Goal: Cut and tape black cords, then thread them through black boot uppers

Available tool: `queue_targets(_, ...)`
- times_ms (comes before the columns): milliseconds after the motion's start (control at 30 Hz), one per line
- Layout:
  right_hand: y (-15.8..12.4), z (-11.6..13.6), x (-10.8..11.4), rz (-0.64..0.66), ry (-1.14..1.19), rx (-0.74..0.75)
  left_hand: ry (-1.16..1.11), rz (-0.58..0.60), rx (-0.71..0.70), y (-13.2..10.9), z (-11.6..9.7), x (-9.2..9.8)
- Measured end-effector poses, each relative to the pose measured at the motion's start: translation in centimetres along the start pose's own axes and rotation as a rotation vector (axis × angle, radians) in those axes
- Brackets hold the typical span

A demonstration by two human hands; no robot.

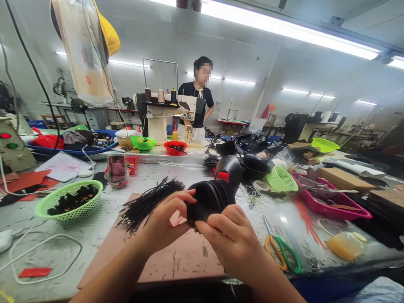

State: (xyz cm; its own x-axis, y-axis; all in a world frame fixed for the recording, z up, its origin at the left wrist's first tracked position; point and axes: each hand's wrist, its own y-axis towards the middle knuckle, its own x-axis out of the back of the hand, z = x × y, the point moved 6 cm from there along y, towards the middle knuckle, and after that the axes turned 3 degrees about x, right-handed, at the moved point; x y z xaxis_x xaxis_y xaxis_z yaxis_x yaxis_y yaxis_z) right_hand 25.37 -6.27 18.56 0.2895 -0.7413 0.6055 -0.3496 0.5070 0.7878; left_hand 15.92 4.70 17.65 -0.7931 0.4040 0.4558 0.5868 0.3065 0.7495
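Observation:
Both my hands hold a black shoe upper [211, 198] above a brown work mat [186, 256]. My left hand [167, 219] pinches its near left edge with thumb and fingers closed. My right hand [232, 237] grips it from below on the right, fingers curled. A bundle of black cords with metal tips [147, 202] lies fanned out just left of the hands. More black uppers [232, 168] stand behind the one I hold.
A green basket [71, 202] with dark bits sits left; a smaller green basket [280, 179] and pink tray [331, 202] sit right. Scissors [282, 250] lie by my right hand. A person stands behind a sewing machine [167, 113] across the table.

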Motion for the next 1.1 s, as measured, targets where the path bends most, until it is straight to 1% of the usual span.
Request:
queue_targets(200, -0.7, 0.2, -0.2, -0.001, -0.027, 0.055, 0.079, -0.025, -0.063, -0.1, -0.5, 0.0)
queue_targets(400, -0.9, 0.5, -0.2, -0.044, -0.064, 0.113, 0.148, -0.080, -0.140, -0.2, -1.0, 0.2)
queue_targets(500, -0.9, 0.2, -0.2, -0.080, -0.040, 0.108, 0.170, -0.084, -0.162, -0.3, -1.1, 0.3)
queue_targets(567, -0.9, -0.3, -0.2, -0.113, 0.035, 0.050, 0.165, -0.057, -0.177, -0.4, -1.1, 0.3)
queue_targets(667, -1.0, -1.9, -1.0, -0.121, 0.312, -0.145, 0.125, 0.009, -0.158, -0.7, -1.0, 0.1)
queue_targets(767, -1.5, -3.2, -2.7, -0.081, 0.672, -0.367, 0.047, 0.027, -0.034, -1.1, -0.4, 0.1)
queue_targets(833, -1.9, -3.6, -3.6, -0.070, 0.836, -0.462, 0.008, 0.013, 0.058, -1.3, 0.0, 0.2)
queue_targets(933, -2.2, -3.7, -4.5, -0.052, 0.944, -0.538, 0.001, 0.015, 0.129, -1.4, 0.0, 0.1)
queue_targets(1100, -2.6, -3.9, -5.3, -0.017, 1.003, -0.610, -0.011, 0.012, 0.182, -1.5, 0.3, 0.0)
